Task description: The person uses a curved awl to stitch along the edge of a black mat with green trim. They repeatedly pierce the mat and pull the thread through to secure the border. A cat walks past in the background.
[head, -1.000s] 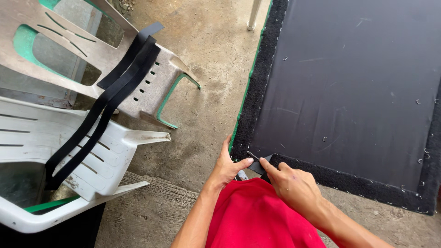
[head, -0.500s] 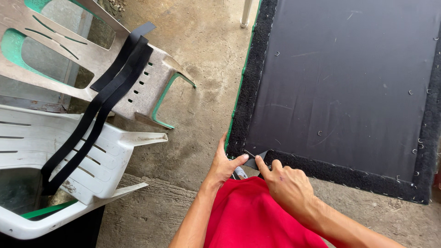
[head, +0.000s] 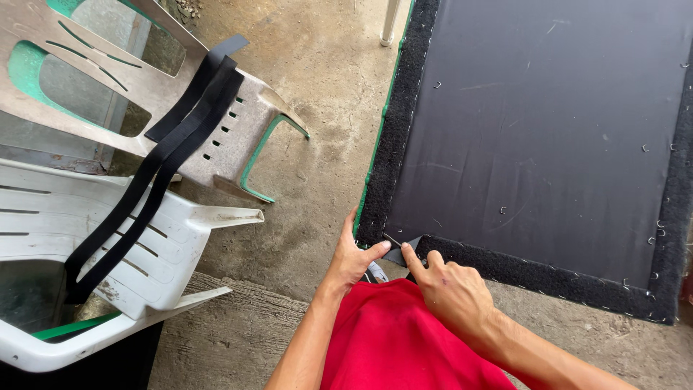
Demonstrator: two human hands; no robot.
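A large panel covered in dark grey fabric lies flat, edged by a fuzzy black strip with small staples along it. My left hand grips the panel's near left corner, thumb on top. My right hand presses its forefinger down on a folded flap of grey fabric at that same corner. A red garment covers my lap just below both hands.
A white plastic chair and a worn green-and-grey plastic chair lie tipped at the left, with long black straps draped over them. Bare concrete floor lies between chairs and panel. A white leg stands at the top.
The view shifted slightly. Both hands stay at the panel's corner; my right forefinger has moved onto the folded fabric flap.
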